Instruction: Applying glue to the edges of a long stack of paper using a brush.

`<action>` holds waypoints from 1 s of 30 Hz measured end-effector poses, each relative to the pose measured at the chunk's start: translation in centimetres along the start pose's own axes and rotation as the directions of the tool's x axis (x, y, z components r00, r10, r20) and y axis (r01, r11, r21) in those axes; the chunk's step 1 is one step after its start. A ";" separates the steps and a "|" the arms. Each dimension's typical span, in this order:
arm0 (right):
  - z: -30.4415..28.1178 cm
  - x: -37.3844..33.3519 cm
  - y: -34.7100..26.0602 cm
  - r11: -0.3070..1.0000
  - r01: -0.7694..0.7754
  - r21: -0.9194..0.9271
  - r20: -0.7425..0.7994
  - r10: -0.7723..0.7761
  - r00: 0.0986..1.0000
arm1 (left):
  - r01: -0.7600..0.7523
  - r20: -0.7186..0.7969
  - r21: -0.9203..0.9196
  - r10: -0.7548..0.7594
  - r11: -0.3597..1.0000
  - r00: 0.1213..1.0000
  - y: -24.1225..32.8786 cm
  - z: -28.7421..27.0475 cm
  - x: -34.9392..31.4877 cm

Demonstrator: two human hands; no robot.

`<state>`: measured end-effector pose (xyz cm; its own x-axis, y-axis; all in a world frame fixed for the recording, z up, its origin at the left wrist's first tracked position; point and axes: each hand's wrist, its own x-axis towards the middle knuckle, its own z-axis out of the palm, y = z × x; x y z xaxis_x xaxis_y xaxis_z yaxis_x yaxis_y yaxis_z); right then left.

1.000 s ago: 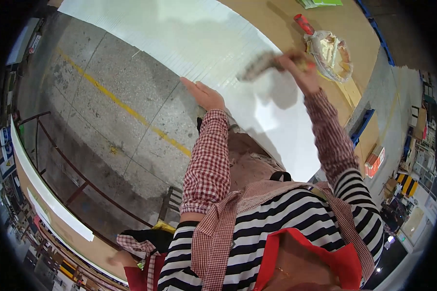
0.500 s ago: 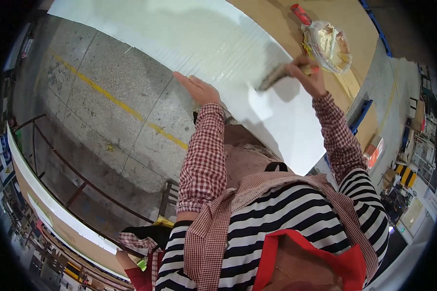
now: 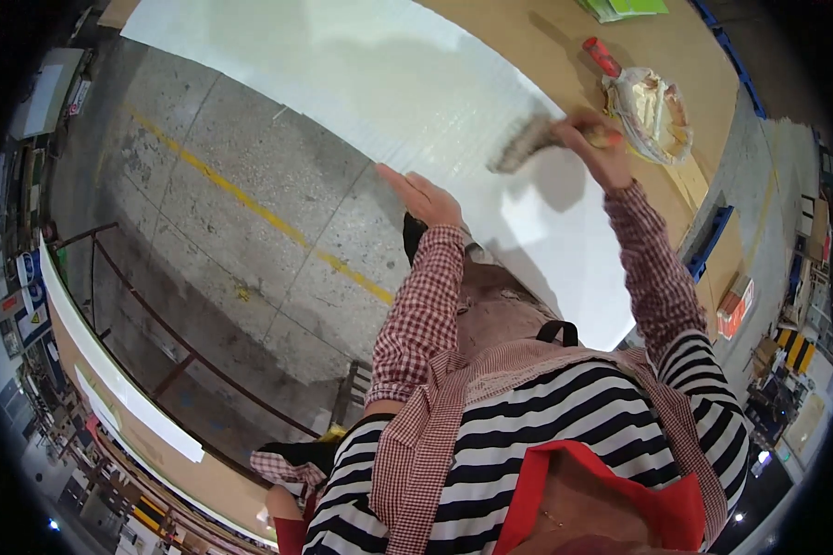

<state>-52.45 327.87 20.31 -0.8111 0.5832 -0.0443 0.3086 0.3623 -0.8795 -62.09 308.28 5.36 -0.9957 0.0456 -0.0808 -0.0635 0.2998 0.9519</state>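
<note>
Brush (image 3: 526,146) and right hand (image 3: 594,143) have moved slightly farther from the person's body across the white sheet (image 3: 389,83) since half a second ago. Seen from the head camera, the whole scene has also slid down and to the right, and a green stack (image 3: 631,7) has come back in at the upper edge.

The right hand is closed around the brush's handle, with the bristles pointing left over the sheet. Motion blurs them, so I cannot tell whether they touch the surface; a shadow falls just beside them. The left hand (image 3: 424,196) holds nothing visible: its fingers are straight and close together, at the sheet's left edge, and whether they touch it I cannot tell. The two hands are well apart.

The sheet lies on a brown board (image 3: 518,32) and has a faintly ridged, glossy area left of the brush. Beyond the right hand, on the board, stands a plastic-lined tub (image 3: 627,106) with pale yellow stuff inside, and a red cylinder (image 3: 602,57) sits at its rim. To the left runs a grey floor (image 3: 241,139) with a yellow line (image 3: 236,196).
</note>
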 end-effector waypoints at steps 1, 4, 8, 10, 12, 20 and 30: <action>0.8 1.5 -0.9 0.995 0.046 0.085 -0.067 -0.040 0.997 | -0.006 0.007 -0.007 0.006 1.000 1.000 0.0 0.2 -0.3; 2.9 5.6 -0.5 0.982 0.054 0.181 -0.024 -0.051 0.998 | -0.016 0.037 -0.189 0.024 0.982 0.999 -0.3 -0.4 0.6; 1.0 6.4 1.3 0.989 0.007 0.145 0.060 -0.015 0.998 | -0.002 -0.100 -0.204 -0.019 0.979 0.995 -0.1 -1.7 5.9; 1.3 7.0 1.1 0.989 -0.006 0.150 0.003 0.005 1.000 | 0.106 -0.078 -0.188 -0.122 0.976 0.989 1.8 -1.4 9.9; 3.2 8.4 0.0 0.988 0.049 0.147 -0.044 -0.043 0.998 | 0.059 -0.053 -0.102 -0.065 0.993 0.997 -0.2 -2.4 13.4; 0.2 3.8 4.3 0.977 -0.193 0.092 0.053 0.189 0.981 | 0.086 -0.066 -0.013 -0.087 0.996 0.994 1.6 -0.8 12.9; 2.3 6.5 1.7 0.978 -0.068 0.200 -0.069 0.084 0.994 | 0.083 -0.075 0.114 -0.075 0.990 0.994 0.8 -0.6 13.0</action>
<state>-58.36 330.65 17.44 -0.7462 0.6603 -0.0848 0.2579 0.1692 -0.9512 -75.18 308.55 5.24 -0.9904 -0.0488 -0.1292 -0.1378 0.4095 0.9018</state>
